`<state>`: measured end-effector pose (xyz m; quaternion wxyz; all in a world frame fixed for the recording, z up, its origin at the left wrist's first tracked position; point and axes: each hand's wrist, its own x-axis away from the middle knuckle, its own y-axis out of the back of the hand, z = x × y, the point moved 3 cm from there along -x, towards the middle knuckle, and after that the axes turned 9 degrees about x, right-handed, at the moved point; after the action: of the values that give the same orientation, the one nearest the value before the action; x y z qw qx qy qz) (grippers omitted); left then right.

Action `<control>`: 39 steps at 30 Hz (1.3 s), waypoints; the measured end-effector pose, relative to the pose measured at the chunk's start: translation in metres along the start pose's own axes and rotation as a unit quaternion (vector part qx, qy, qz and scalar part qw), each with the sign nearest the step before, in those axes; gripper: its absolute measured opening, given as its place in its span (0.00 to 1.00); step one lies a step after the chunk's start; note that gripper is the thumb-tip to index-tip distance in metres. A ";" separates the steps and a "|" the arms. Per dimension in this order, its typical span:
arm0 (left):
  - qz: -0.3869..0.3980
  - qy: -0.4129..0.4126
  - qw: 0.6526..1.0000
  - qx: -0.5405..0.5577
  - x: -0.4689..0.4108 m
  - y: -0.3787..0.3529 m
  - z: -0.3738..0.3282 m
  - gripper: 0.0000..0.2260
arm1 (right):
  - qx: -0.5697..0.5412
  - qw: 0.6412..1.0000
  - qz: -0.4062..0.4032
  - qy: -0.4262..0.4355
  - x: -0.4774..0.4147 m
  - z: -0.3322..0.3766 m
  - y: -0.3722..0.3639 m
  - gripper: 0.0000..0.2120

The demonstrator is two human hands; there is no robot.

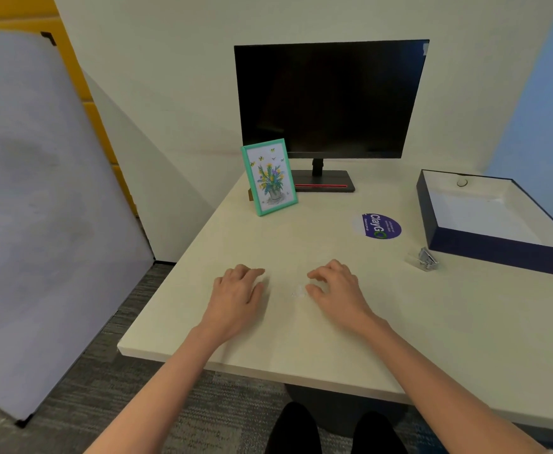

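Note:
My left hand (240, 293) rests on the cream table (301, 339) with its fingers loosely curled and nothing in it. My right hand (335, 288) lies a hand's width to the right, fingers also loosely bent. A small clear, crumpled bit (299, 290) lies on the table just left of my right thumb; whether the thumb touches it I cannot tell. Behind the hands stands a teal picture frame (270, 176) with a flower drawing, upright and tilted back.
A dark monitor (330, 99) stands at the back. A round purple sticker (377, 225) is on the table. An open navy box (498, 244) with a white inside sits at the right, a small clear box of metal clips (425, 258) beside it. A grey board (39, 208) leans at the left.

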<state>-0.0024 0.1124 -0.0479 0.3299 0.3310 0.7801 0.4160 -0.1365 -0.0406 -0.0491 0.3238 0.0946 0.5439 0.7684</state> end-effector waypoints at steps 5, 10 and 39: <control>-0.029 0.001 1.000 0.002 -0.001 -0.001 -0.002 0.15 | 0.080 0.994 0.049 0.062 0.002 0.016 -0.014 0.18; -0.036 -0.012 0.999 -0.006 -0.002 -0.002 -0.003 0.15 | 0.090 0.991 0.016 0.100 0.007 0.019 -0.009 0.15; 0.045 -0.059 0.997 0.016 -0.002 -0.023 -0.026 0.18 | 0.106 0.976 0.139 0.132 0.022 -0.003 0.002 0.24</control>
<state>-0.0276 0.0893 -0.0558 0.3511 0.3946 0.7501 0.3978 -0.1557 -0.0301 -0.0535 0.1271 0.1009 0.6421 0.7493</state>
